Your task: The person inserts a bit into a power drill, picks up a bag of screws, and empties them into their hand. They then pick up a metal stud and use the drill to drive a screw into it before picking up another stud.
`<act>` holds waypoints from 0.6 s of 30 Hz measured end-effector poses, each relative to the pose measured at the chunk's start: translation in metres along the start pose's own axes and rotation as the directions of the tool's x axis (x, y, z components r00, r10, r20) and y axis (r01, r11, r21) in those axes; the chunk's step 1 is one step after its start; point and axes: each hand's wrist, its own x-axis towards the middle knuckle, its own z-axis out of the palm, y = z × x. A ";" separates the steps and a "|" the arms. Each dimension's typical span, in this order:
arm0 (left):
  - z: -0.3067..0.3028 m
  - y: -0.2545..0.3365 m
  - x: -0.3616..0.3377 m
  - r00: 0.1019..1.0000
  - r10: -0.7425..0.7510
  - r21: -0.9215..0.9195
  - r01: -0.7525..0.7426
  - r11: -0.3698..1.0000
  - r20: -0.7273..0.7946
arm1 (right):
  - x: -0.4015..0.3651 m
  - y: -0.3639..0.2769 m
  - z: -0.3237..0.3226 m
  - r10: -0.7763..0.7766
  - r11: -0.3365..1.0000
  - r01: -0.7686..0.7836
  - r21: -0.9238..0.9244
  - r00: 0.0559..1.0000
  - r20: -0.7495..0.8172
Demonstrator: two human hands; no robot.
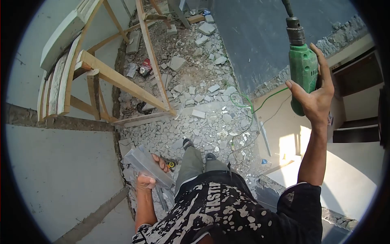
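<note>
My right hand (318,98) is raised at the upper right, wrapped around the body of a green power drill (302,67). The drill's chuck (295,30) points upward, with a dark bit running out at the top of the view. A green cord (271,97) trails from the drill side toward the rubble. Low on the left, my left hand (147,181) grips a grey, channel-shaped piece (147,163), its fingers curled over the far side. Close to those fingertips is a small yellow and black object (171,165), too small to name.
Broken masonry (203,130) covers the ground around my feet. A wooden frame (122,83) with a pale block (63,38) on it stands at the upper left against the wall (61,162). A dark panel (260,40) and a rough-edged opening lie to the right.
</note>
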 end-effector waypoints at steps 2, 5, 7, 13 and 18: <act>-0.001 0.021 0.034 0.999 -0.030 -0.034 0.031 0.999 0.045 | 0.016 -0.004 -0.002 0.030 0.998 -0.032 -0.051 0.999 -0.026; -0.001 0.059 0.067 0.984 -0.070 -0.013 0.073 0.997 0.166 | 0.041 -0.008 0.004 0.078 0.996 -0.082 -0.035 0.992 -0.097; 0.005 0.082 0.085 0.979 -0.060 0.012 0.059 0.998 0.195 | 0.055 -0.008 0.007 0.056 0.997 -0.063 -0.053 0.989 -0.136; 0.022 0.096 0.119 0.980 -0.006 -0.084 0.023 0.996 0.199 | 0.084 -0.012 0.020 0.103 0.993 -0.110 -0.039 0.983 -0.152; 0.021 0.101 0.172 0.973 -0.011 -0.152 0.047 0.987 0.229 | 0.104 -0.010 0.040 0.102 0.995 -0.101 0.016 0.989 -0.103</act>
